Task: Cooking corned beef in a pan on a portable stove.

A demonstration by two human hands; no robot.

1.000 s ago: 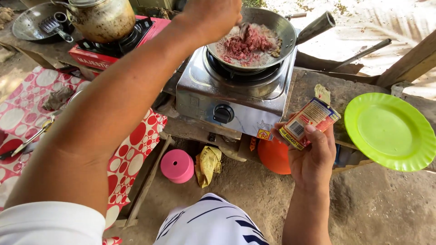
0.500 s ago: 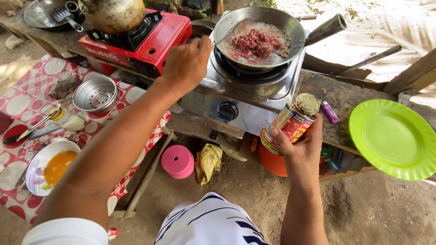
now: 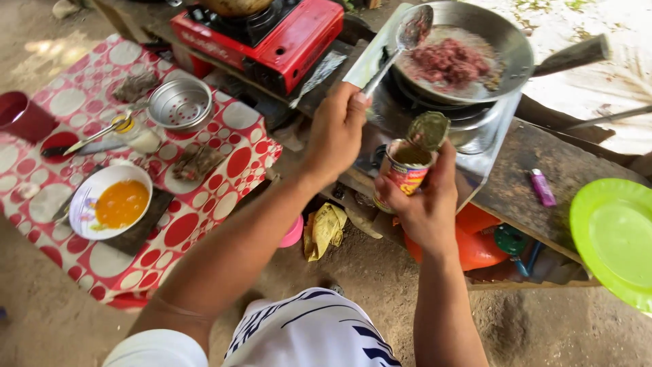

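Left hand (image 3: 337, 132) closed around handle of metal spoon (image 3: 401, 47), fingers pinching it; spoon bowl raised over rim of frying pan (image 3: 506, 41). Right hand (image 3: 428, 204) wrapped around opened tin can (image 3: 405, 170), held upright just below silver gas stove (image 3: 421, 115); round lid bent up, attached at far edge. Pan sits on stove, holds reddish minced meat (image 3: 448, 62). Red portable stove (image 3: 272, 34) to left. Bowl of beaten egg (image 3: 112, 204) on red spotted cloth (image 3: 217, 170). Green plate (image 3: 611, 231) at right, pink lighter (image 3: 542, 187) near it.

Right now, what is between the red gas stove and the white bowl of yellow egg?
In the head view, a round perforated metal dish sits between the red gas stove and the white bowl.
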